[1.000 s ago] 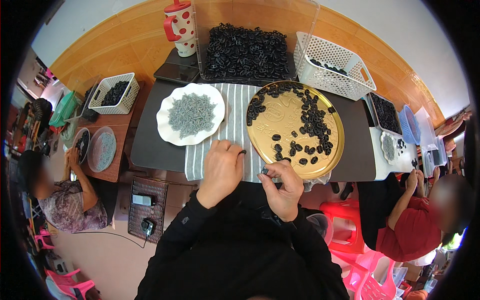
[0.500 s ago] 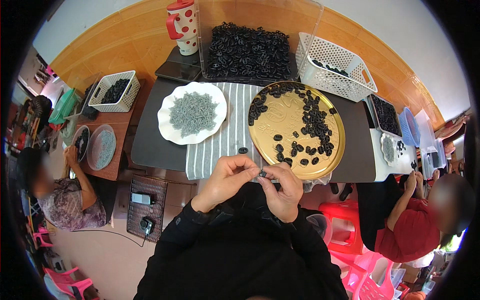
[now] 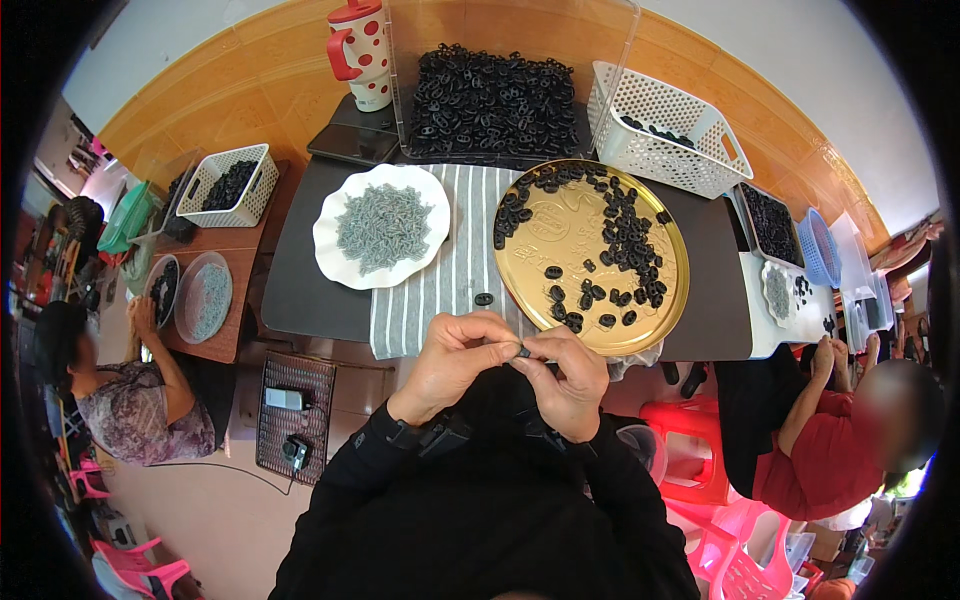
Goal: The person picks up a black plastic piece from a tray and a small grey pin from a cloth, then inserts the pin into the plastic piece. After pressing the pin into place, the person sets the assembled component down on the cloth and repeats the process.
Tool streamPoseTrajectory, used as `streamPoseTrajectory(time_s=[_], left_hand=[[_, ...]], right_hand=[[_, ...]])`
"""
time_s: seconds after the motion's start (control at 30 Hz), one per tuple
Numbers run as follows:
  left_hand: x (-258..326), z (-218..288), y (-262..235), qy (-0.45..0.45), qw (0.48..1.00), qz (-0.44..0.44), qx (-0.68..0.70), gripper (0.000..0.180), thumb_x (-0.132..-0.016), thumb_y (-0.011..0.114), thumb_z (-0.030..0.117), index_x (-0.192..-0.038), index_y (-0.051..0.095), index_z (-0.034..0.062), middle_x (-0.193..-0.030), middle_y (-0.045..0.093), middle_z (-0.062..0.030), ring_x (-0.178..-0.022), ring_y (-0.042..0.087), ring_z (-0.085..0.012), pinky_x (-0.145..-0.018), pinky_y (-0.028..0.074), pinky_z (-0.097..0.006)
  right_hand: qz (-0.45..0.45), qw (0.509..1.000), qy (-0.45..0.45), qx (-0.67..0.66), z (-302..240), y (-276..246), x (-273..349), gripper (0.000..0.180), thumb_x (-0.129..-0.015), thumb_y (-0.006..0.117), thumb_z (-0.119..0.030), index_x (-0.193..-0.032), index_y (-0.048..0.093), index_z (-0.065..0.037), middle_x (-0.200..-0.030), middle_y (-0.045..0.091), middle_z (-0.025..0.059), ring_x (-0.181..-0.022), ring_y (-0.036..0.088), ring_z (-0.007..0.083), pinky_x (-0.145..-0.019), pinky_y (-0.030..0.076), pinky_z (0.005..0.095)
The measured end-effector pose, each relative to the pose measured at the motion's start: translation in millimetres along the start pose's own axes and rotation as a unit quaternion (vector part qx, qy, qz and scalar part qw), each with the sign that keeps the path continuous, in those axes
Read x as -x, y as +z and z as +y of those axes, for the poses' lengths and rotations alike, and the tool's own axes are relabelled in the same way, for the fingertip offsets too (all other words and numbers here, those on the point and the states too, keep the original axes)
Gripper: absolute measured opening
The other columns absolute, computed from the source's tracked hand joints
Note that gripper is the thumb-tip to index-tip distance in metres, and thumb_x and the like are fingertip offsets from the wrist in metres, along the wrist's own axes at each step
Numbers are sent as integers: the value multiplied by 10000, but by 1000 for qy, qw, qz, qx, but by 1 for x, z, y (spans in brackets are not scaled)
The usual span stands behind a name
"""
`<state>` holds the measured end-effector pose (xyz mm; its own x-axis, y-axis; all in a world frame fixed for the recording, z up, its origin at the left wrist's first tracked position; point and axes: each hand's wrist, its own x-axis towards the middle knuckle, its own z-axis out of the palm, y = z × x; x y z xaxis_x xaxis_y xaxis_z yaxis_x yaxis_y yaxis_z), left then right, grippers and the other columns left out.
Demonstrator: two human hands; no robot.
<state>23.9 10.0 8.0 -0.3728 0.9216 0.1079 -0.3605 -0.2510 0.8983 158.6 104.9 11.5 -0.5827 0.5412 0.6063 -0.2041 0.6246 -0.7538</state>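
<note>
Hands meet at the table's near edge (image 3: 330,322): left hand (image 3: 455,362) and right hand (image 3: 568,377) pinch one small black piece (image 3: 523,351) together, just near of the gold tray (image 3: 681,262).

Our left hand (image 3: 455,362) has lifted off the grey-and-white striped cloth (image 3: 445,270) and joined our right hand (image 3: 568,375), both now pinching a small black plastic piece (image 3: 524,351).

Small assembly workshop: seated workers at tables (image 3: 300,290), baskets (image 3: 660,130) and trays (image 3: 520,270) of black parts.
</note>
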Motion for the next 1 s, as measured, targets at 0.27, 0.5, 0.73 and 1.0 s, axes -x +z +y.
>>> streamPoseTrajectory(time_s=[0.27, 0.5, 0.73, 1.0], left_hand=[[-1, -8, 2, -13, 999, 4, 45, 84, -861, 637, -27, -912, 700, -49, -853, 646, -71, -739, 569, -105, -667, 467, -227], [0, 6, 3, -16, 996, 82, -28, 120, -867, 635, 0, -968, 694, -30, -879, 654, -81, -740, 580, -122, -659, 459, -238], [-11, 14, -8, 177, 839, 117, -501, 171, -826, 640, 10, -989, 692, 7, -850, 618, -103, -753, 572, -203, -635, 439, -295], [-5, 6, 1, 24, 986, -24, -166, 116, -891, 604, -4, -977, 674, -41, -856, 614, -55, -765, 551, -94, -671, 439, -232]], right_hand=[[46, 998, 24, -46, 0, 5, 2, 258, -703, 730, 115, -927, 630, 39, -807, 628, 109, -674, 596, 144, -581, 452, 234], [57, 994, 77, -53, 4, -3, 5, 254, -729, 697, 134, -960, 631, 53, -838, 593, 66, -722, 541, 109, -637, 426, 213], [35, 996, 83, -23, 6, -6, 6, 253, -726, 681, 137, -955, 628, 45, -838, 595, 75, -715, 542, 130, -654, 441, 240], [41, 997, 63, -6, 1, -3, 4, 274, -703, 708, 122, -953, 635, 37, -810, 621, 90, -692, 572, 139, -637, 451, 238]])
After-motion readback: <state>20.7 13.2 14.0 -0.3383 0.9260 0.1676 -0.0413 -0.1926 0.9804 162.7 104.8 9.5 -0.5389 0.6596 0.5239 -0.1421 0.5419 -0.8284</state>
